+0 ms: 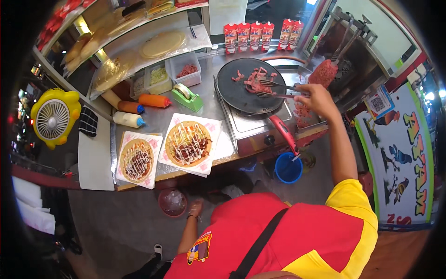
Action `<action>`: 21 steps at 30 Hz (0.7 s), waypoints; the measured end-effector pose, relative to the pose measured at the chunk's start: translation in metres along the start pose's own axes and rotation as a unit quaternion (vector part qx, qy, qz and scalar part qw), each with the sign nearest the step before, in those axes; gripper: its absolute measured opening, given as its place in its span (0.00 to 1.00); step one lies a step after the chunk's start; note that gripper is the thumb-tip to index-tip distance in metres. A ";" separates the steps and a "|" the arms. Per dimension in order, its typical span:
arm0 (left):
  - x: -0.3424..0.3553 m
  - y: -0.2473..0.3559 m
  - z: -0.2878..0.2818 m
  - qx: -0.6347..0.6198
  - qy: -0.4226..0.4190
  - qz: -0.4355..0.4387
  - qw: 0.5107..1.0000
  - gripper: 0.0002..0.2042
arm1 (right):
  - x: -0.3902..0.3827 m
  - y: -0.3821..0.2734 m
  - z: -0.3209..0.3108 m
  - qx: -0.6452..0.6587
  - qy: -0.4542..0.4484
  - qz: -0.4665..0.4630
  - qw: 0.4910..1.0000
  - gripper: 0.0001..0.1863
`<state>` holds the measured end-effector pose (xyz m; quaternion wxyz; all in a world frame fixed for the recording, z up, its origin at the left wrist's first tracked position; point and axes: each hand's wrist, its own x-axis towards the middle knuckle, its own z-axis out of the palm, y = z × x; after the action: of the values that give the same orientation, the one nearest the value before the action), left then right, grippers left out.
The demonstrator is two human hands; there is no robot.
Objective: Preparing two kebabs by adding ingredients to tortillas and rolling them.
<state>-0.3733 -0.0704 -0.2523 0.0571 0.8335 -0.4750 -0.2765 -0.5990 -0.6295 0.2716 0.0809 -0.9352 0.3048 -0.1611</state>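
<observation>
My right hand [318,100] is closed around the handle end of metal tongs [290,88]. Their forked tips touch thin strips of reddish meat [255,80] on a round black griddle pan [232,95]. This pan, with a red handle [283,132], rests on a stove at the counter's middle. Low beside my body, away from the counter, hangs my left hand [195,208]; its fingers are too small and blurred to make out. Two flatbreads lie on paper to the left, the nearer-to-pan flatbread [188,144] and the farther flatbread [136,160], both topped with meat and sauce.
Sauce bottles [154,101], a green tape dispenser [187,96] and plastic tubs [184,67] stand left of the stove. Red cartons [243,37] line the back. A meat spit [324,73] stands at right. Below are a blue bucket [288,168] and a red bin [172,203].
</observation>
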 end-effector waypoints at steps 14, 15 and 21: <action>0.046 0.439 -0.275 -0.712 -0.125 0.125 0.679 0.25 | 0.021 0.120 0.058 0.149 -0.050 0.039 0.987 0.25; 0.049 0.459 -0.287 -0.785 -0.103 0.093 0.603 0.26 | 0.020 0.116 0.069 0.123 -0.024 -0.013 0.992 0.23; 0.114 0.477 -0.289 -0.915 -0.034 0.125 0.381 0.16 | 0.002 0.068 0.043 0.135 0.062 -0.053 0.988 0.23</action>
<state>-0.5418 -0.4719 0.1152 0.8029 0.1969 -0.0339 -0.5617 -0.6193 -0.6826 0.2150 0.1783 -0.9187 0.2350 -0.2627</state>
